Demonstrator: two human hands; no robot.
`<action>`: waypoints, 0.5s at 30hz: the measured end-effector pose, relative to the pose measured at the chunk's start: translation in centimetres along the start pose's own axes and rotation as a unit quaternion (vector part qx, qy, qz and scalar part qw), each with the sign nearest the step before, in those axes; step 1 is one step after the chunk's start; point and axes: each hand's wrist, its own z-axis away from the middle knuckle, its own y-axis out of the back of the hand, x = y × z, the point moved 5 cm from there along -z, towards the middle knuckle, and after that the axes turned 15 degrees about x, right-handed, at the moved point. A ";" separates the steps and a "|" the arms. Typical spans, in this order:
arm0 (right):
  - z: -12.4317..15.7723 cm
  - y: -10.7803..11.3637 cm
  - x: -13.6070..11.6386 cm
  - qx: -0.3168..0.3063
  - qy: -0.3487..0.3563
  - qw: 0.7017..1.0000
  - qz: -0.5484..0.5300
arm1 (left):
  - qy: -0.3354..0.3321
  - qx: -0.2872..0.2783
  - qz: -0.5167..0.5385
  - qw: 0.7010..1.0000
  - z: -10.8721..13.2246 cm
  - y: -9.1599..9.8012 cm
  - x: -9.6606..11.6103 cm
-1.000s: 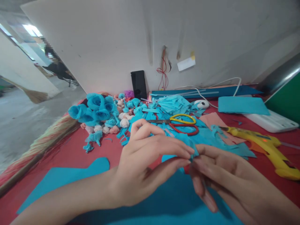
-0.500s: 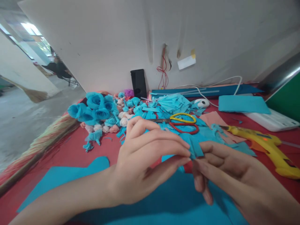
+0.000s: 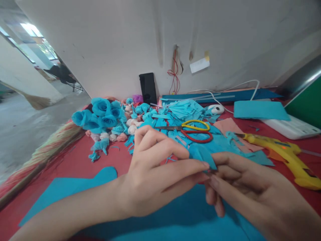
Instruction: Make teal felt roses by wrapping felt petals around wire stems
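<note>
Between both hands is a small curled piece of blue crepe paper (image 3: 202, 154), held above a large blue sheet (image 3: 175, 217). My left hand (image 3: 157, 170) pinches its lower edge between thumb and fingers. From the other side, my right hand (image 3: 240, 184) grips the same piece with thumb and forefinger; its lower fingers curl beneath. Just behind the hands lie scissors (image 3: 195, 130) with one yellow and one red handle, on a heap of blue paper strips (image 3: 187, 110). Part of the held piece is hidden by the fingers.
Blue paper roses (image 3: 101, 115) and small pink and white buds (image 3: 121, 137) lie at the left. A yellow glue gun (image 3: 283, 149) rests at the right, near a folded blue paper pack (image 3: 260, 110). A black phone (image 3: 147, 88) leans against the wall behind.
The paper piece has gone from a flat, narrow look to a rounded, cupped one. My left fingers have shifted along its edge, while my right hand stays nearly in place.
</note>
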 end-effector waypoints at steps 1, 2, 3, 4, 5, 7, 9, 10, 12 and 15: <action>0.1 -0.1 0.0 -0.003 -0.001 1.000 0.008 | -0.001 -0.002 -0.001 1.000 0.0 0.0 0.0; 0.1 -0.1 -0.1 -0.007 0.000 1.000 0.016 | -0.002 -0.006 0.000 1.000 0.0 0.0 -0.1; 0.0 -0.2 -0.1 -0.011 0.001 1.000 0.022 | -0.001 -0.010 0.001 1.000 0.0 0.0 -0.1; 0.0 -0.2 -0.1 -0.013 0.000 1.000 0.022 | -0.002 -0.011 0.002 1.000 0.0 0.0 -0.1; -0.1 -0.3 -0.2 -0.015 -0.001 1.000 0.020 | -0.001 -0.011 0.002 1.000 0.0 0.0 0.0; -0.2 -0.3 -0.2 -0.014 -0.008 1.000 0.011 | 0.005 -0.005 0.005 1.000 -0.1 -0.1 0.0; -0.2 -0.3 -0.2 -0.012 -0.014 1.000 0.004 | 0.018 0.006 0.013 1.000 -0.2 -0.2 0.1; -0.2 -0.3 -0.1 -0.012 -0.014 1.000 0.005 | 0.026 0.011 0.019 0.999 -0.3 -0.2 0.1; -0.2 -0.3 -0.1 -0.017 -0.010 1.000 0.006 | 0.043 0.018 0.029 0.998 -0.4 -0.1 0.0; -0.2 -0.3 0.0 -0.029 -0.003 0.999 0.016 | 0.060 0.010 0.040 0.997 -0.4 -0.1 -0.2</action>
